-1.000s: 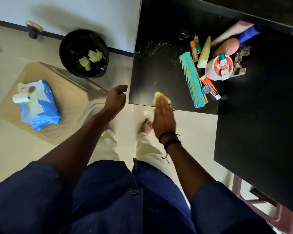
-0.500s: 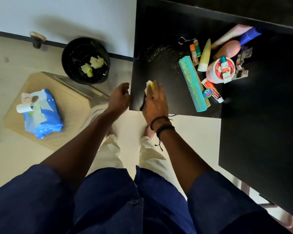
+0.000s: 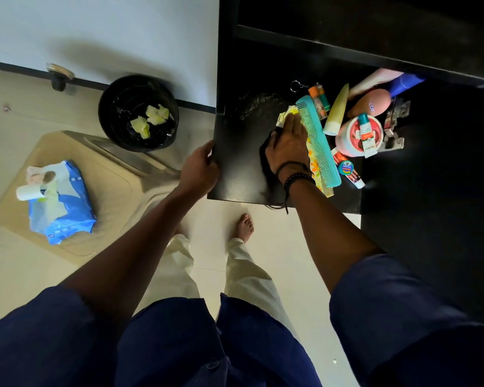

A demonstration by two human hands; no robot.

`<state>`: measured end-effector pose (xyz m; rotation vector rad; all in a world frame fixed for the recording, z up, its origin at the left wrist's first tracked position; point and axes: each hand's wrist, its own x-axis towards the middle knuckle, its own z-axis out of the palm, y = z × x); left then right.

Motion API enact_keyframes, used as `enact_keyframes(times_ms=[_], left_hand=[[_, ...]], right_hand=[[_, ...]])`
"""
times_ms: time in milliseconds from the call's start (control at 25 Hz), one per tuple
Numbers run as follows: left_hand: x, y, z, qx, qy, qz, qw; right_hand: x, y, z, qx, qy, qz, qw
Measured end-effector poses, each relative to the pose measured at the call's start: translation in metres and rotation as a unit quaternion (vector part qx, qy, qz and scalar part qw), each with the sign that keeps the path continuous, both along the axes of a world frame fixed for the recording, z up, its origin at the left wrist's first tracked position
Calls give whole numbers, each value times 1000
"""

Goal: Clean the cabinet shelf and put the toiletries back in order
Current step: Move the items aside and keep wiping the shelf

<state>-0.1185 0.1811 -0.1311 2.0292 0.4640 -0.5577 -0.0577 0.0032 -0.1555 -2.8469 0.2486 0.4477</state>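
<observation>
Presently the right hand (image 3: 289, 141) lies flat, fingers together, pressing a yellow wipe (image 3: 287, 114) onto the black shelf (image 3: 241, 174), just beside the teal comb (image 3: 317, 141). The wipe looks soft, light and limp; it is best pinned under the palm, not pinched. The left hand (image 3: 199, 169) is curled closed around the shelf's left edge, steadying it. Toiletries sit crowded on the shelf's right side

Yellow wipe (image 3: 287, 114) mostly hidden under right hand (image 3: 289, 141); pink bottle (image 3: 375, 79) & blue bottle (image 3: 405, 82) tops hidden by upper shelf (image 3: 347, 55).
</observation>
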Motion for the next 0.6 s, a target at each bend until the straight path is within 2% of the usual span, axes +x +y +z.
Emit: enact_keyframes(times_ms=[280,480,600], left_hand=[[1,4,2,-10,27,-6,1000],[0,5,3,-10,12,-10,1000],[3,6,2,-8,-6,2,1000]], right_hand=[[22,18,3,11,12,42,999],[-24,18,7,-48,-7,71,996],[-8,12,13,-53,-8,55,997]])
